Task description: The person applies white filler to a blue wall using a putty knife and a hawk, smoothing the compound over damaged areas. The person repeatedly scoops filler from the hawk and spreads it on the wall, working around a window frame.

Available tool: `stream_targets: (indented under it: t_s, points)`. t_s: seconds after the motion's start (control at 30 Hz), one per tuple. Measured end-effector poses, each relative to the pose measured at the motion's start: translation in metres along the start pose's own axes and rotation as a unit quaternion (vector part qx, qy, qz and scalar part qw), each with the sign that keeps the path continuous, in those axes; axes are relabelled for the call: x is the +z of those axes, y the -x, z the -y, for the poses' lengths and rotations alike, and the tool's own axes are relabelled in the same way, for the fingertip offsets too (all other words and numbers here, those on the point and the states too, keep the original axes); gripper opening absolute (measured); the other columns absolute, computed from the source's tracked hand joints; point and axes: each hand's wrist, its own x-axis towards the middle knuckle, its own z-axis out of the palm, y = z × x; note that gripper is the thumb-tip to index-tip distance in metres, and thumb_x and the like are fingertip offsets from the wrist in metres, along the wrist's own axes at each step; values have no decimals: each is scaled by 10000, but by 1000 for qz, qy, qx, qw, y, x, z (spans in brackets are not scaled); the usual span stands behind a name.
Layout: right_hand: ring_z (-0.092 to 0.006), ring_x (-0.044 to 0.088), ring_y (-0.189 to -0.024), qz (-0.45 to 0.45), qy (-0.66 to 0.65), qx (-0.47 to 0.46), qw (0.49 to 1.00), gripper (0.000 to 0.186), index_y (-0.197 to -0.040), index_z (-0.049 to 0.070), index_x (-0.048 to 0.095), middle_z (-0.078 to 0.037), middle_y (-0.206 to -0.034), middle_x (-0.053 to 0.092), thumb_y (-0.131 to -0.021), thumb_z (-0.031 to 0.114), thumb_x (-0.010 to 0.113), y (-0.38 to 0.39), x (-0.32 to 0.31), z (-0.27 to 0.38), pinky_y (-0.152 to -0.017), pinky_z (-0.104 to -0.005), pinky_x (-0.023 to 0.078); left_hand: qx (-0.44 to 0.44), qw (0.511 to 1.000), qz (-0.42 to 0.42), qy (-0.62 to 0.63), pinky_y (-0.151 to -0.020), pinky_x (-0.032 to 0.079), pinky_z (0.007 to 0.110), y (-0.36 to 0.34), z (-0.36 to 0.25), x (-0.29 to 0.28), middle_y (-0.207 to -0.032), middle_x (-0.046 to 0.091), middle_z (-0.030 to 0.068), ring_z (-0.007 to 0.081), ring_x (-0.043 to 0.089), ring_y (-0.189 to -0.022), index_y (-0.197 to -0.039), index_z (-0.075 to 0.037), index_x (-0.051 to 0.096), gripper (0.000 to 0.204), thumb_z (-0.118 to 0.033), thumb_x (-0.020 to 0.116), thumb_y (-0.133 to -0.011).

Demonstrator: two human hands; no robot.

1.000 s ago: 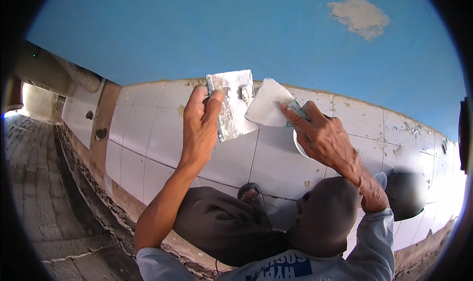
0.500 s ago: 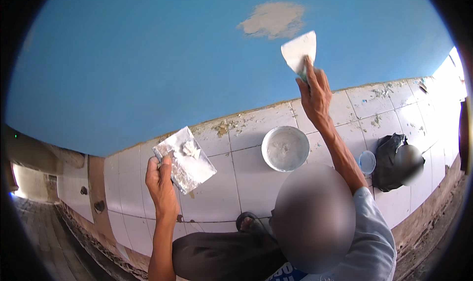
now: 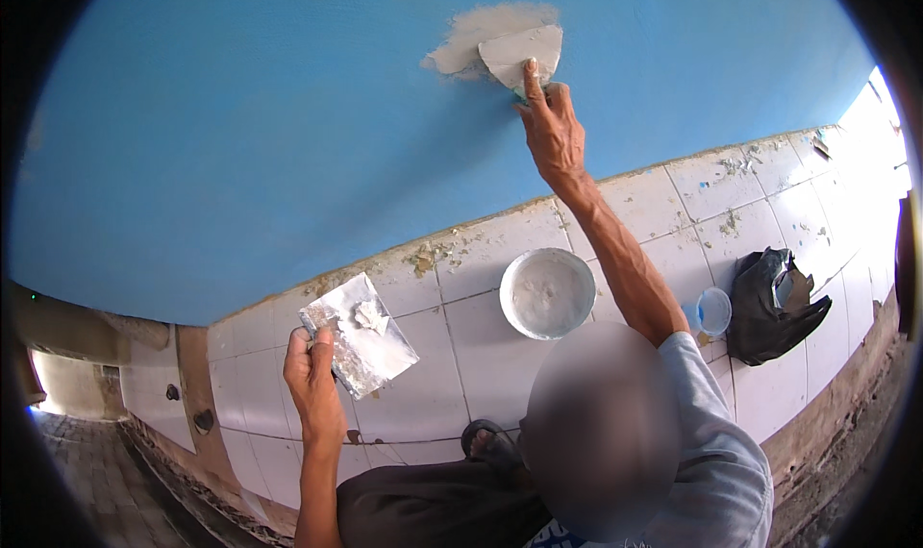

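Observation:
My right hand [image 3: 555, 130] grips a wide putty knife [image 3: 524, 53], index finger stretched along its blade. The blade lies against the blue wall [image 3: 288, 115], over the right part of a pale filler patch [image 3: 486, 24]. In my left hand [image 3: 315, 375] is a flat, putty-smeared square plate [image 3: 361, 341], pinched at its left edge with the thumb on top. A small lump of white putty [image 3: 371, 318] sits on this plate. Below my right forearm, a round tub [image 3: 547, 293] of whitish putty stands on the tiles.
White floor tiles [image 3: 404, 404] with paint flakes run along the wall's base. A clear plastic cup or lid [image 3: 713, 311] lies beside a black plastic bag [image 3: 779, 308] at the right. A sandaled foot [image 3: 486, 442] rests below the tub. A lower paved strip [image 3: 87, 461] lies at the left.
My right hand has moved up and left, bringing the putty knife from below the patch onto it. My left hand and the plate have hardly moved.

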Motion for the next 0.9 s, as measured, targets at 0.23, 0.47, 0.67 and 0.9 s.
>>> stream_targets:
  t_s: [0.23, 0.47, 0.67, 0.9]
  points:
    - [-299, 527, -852, 73, 21, 38, 996, 788, -1557, 265, 213, -116, -1008, 486, -910, 149, 647, 30, -5, -6, -646, -418, 540, 26, 1000, 3, 7, -753, 403, 227, 2, -7, 11, -893, 558, -9, 44, 476, -810, -989, -26, 558, 162, -180, 520, -1020]
    - [-301, 602, -794, 143, -149, 191, 960, 746, -1554, 139, 228, -190, -993, 579, -933, 187, 639, 78, -31, -10, -682, -427, 536, 35, 999, 19, 10, -815, 453, 251, 1, -9, 1, -967, 611, 27, 65, 548, -869, -1053, -8, 563, 180, -176, 506, -1022]
    - [-198, 621, -684, 18, -314, 325, 892, 727, -1534, 13, 230, -180, -890, 648, -977, 345, 560, 6, -57, 25, -534, -326, 536, 14, 999, 28, 28, -817, 456, 249, -5, 1, -3, -993, 619, 35, 68, 557, -888, -1069, -7, 563, 171, -162, 509, -1022]
    - [-224, 666, -728, 7, -352, 334, 874, 697, -1510, -49, 236, -202, -879, 660, -978, 276, 548, -15, -19, 65, -587, -349, 567, -3, 999, 30, 24, -812, 462, 244, -9, 7, -10, -981, 631, 35, 65, 566, -882, -1057, -5, 573, 168, -159, 513, -1021]
